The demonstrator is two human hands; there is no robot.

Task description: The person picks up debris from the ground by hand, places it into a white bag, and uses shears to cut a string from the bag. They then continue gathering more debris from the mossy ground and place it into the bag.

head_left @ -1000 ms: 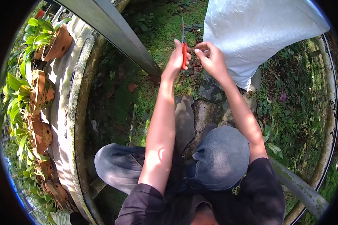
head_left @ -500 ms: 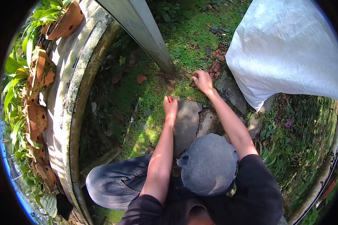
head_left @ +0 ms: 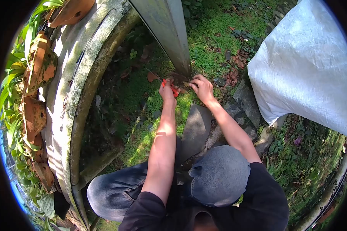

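Near the post (head_left: 171,32), the left hand (head_left: 167,92) is clasping a red-handled tool (head_left: 175,92); the right hand (head_left: 202,89) is curling, grip unclear.

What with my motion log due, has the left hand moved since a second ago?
Yes: in view, the left hand went from right of the grey post's foot to its lower left.

We hold the red-handled scissors (head_left: 175,91) in our left hand (head_left: 167,93), low over the mossy ground (head_left: 204,50), the thin blade end slanting to the view's upper left; we cannot tell whether they are parted. A small yellowish-brown scrap (head_left: 186,84) sits at our right hand's (head_left: 202,90) fingertips.
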